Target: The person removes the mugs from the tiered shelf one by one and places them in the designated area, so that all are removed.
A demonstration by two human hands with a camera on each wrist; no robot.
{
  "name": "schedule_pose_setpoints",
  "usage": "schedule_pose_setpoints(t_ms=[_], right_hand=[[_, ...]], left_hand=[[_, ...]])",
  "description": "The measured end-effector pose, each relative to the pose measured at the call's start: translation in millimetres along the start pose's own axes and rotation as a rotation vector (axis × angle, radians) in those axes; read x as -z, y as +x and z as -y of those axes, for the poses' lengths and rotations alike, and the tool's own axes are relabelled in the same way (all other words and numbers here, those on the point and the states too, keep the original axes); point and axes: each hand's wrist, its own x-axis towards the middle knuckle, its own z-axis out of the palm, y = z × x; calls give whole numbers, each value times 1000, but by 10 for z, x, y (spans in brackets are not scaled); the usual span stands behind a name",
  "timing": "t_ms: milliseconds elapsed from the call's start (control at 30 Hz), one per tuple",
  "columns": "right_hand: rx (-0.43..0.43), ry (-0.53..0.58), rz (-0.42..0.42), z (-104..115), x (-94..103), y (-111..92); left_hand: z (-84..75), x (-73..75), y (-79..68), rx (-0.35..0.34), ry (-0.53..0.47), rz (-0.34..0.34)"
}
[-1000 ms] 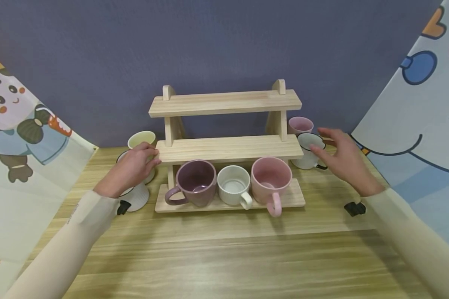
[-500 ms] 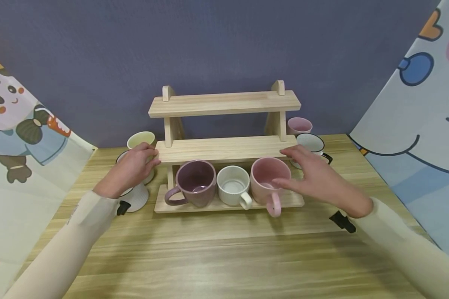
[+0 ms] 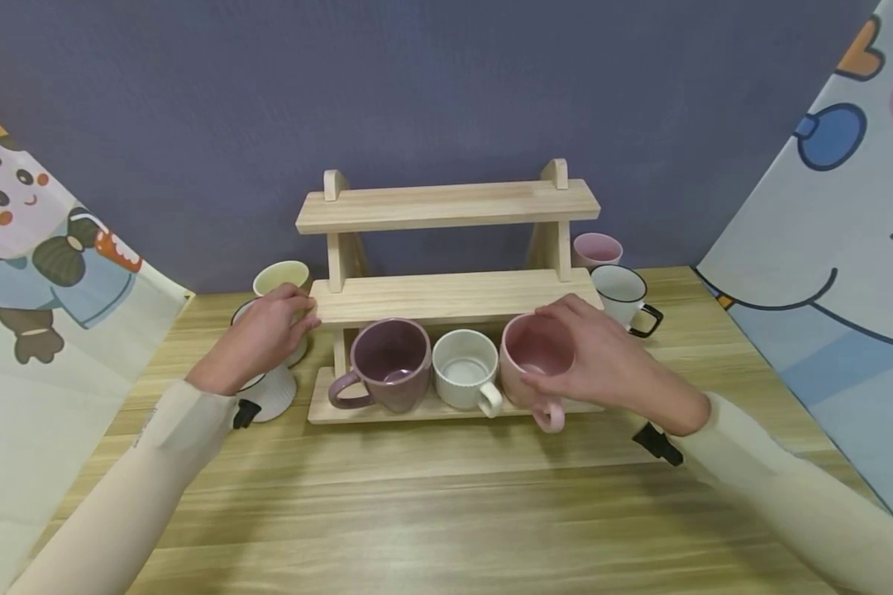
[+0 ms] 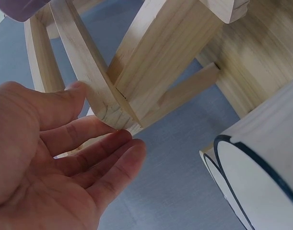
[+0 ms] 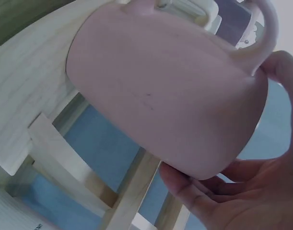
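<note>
Right hand (image 3: 595, 351) curls over the large pink mug (image 3: 519, 378), thumb beside the handle, the other fingers across at the rim: that's a grip! The mug sits at the right end of the bottom tier of the wooden three-tier shelf (image 3: 454, 296), handle jutting out past the shelf's front edge. Over at the shelf's left end, the left hand (image 3: 264, 330) pinches the tip of the middle tier between thumb and fingers. Sharing the bottom tier, left of the pink mug: the plum-purple mug (image 3: 393, 364), then the small white ribbed mug (image 3: 465, 369). Right of the shelf, a black-rimmed white mug (image 3: 619, 289), with a pink cup (image 3: 598, 248) behind it. Left of the shelf, a pale yellow cup (image 3: 281, 277) and white mugs (image 3: 271, 395), partly hidden by the left arm.
</note>
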Motion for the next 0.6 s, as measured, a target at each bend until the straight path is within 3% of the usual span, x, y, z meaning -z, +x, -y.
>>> schedule_pose_setpoints(t_ms=[267,433,600], right_hand=[[18,31,-58,-90,74,-117],[54,-4,-90,-207,258,-268],[26,-29,-105,-376,472,-444]], left_hand=[[8,-2,5,-9,-3,-4],[11,6,4,-12,-3,-17],[12,11,6,-7,-12,-14]])
